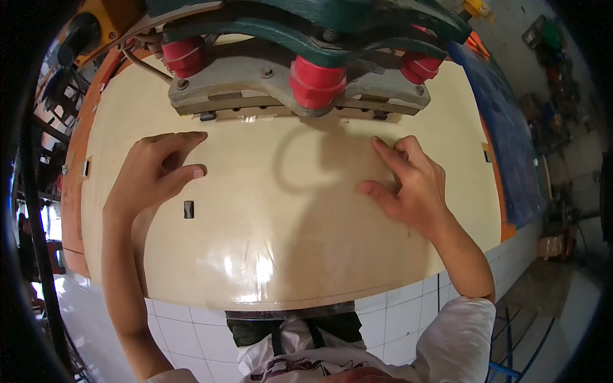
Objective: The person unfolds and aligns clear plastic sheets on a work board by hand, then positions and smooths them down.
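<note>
My left hand (156,169) is over the left part of a cream-coloured sheet (249,166), thumb and fingers apart and nothing between them. Just below it on the sheet lies a small dark rectangular piece (188,209). On the other side is my right hand (414,182), its thumb and index finger spread, also holding nothing. Whether either hand touches the sheet, I cannot tell. Beyond both hands stands the grey metal head (249,86) of a press-like machine. Small black pieces, one at the left (207,116) and one at the right (380,115), show at its lower edge.
Red ribbed blocks (317,83) join the grey head to a dark green frame (268,32). An orange tabletop edge (75,217) borders the sheet. Blue plastic (504,140) hangs at the right. A blue metal frame (520,348) stands on the floor at lower right.
</note>
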A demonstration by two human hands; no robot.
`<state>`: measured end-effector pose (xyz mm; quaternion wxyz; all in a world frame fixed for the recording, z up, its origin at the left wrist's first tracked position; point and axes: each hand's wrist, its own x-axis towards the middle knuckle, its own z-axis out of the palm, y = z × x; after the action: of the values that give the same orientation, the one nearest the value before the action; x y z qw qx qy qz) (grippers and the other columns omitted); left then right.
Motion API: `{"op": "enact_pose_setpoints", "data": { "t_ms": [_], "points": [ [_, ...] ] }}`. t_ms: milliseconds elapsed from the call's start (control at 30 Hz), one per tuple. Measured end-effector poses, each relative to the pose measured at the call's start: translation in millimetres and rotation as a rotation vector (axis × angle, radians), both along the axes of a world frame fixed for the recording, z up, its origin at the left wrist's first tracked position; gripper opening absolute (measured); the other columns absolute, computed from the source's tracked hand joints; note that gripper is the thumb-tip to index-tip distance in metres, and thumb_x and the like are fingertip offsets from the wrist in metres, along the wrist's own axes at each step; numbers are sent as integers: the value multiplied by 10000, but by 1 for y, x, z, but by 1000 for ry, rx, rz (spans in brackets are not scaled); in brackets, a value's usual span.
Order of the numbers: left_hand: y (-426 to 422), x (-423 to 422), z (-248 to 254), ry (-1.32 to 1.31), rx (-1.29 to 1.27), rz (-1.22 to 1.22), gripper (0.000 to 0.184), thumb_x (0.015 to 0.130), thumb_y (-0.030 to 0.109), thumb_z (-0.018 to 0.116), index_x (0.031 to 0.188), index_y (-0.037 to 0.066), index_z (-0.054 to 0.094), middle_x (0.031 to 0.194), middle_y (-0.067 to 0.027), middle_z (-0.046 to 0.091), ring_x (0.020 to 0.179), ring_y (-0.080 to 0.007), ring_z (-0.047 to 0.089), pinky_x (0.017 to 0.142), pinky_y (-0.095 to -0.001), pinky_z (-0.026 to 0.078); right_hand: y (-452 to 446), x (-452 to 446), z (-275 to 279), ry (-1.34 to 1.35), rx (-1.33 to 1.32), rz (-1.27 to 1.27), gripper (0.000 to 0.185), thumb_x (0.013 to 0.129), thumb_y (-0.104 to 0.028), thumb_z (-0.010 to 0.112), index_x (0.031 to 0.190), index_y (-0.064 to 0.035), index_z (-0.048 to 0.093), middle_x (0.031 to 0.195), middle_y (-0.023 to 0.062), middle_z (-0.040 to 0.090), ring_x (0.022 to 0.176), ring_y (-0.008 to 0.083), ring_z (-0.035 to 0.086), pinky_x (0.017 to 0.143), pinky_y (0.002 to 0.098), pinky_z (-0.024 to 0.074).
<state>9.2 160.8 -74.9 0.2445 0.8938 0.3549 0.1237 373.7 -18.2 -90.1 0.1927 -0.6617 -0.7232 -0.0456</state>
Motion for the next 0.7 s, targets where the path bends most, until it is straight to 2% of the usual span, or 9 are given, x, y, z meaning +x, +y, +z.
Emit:
{"op": "enact_pose_setpoints", "data": {
  "t_ms": [367, 433, 700],
  "points": [
    [0, -1, -1, -11, 21, -24, 575, 845, 376, 783, 1239, -23, 653, 735, -119, 568, 541, -149, 463, 529, -325, 397, 1, -1, -2, -19, 71, 54, 658, 727, -419, 849, 1243, -44, 690, 916, 68, 546, 584, 195, 549, 558, 317, 475],
    [0, -2, 1, 0, 17, -15, 571, 847, 371, 782, 1238, -25, 652, 736, -123, 568, 540, -151, 464, 530, -324, 398, -1, -6, 5, 30, -55, -40, 623, 778, -488, 791, 1225, -64, 693, 948, 87, 557, 797, 257, 633, 638, 388, 518],
    [0, -1, 5, 4, 66, -55, 542, 849, 335, 778, 1241, -19, 655, 630, -101, 498, 520, -169, 455, 511, -339, 372, -1, -4, 8, 108, -52, -77, 552, 776, -407, 820, 1199, -73, 707, 886, 44, 544, 597, 198, 576, 570, 347, 483]
  ]
}}
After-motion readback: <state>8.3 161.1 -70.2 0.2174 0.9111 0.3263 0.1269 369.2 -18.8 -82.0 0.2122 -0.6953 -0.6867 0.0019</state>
